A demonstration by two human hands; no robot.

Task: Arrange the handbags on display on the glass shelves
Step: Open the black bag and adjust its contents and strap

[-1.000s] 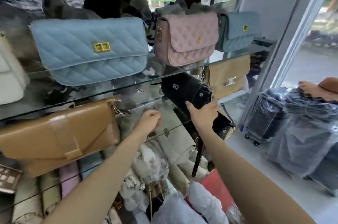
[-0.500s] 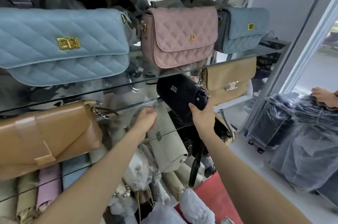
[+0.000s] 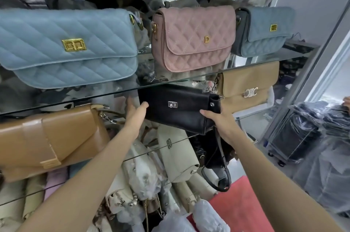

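glass shelves [image 3: 189, 78] lined with handbags.
black bag [image 3: 180, 106] on the middle shelf, gripped at its right end by the right hand [image 3: 220, 122], touched at its left end by the left hand [image 3: 135, 111], fingers straight.

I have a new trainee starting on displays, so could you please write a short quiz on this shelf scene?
1. True or false: the black bag is held at both ends.
2. Which bag stands between the two blue bags on the upper shelf? A pink, B tan, C white.
3. Fill in: the black bag's strap hangs ___ the shelf edge.

Key: 1 true, left hand and right hand. 2 A, the pink bag. 3 below.
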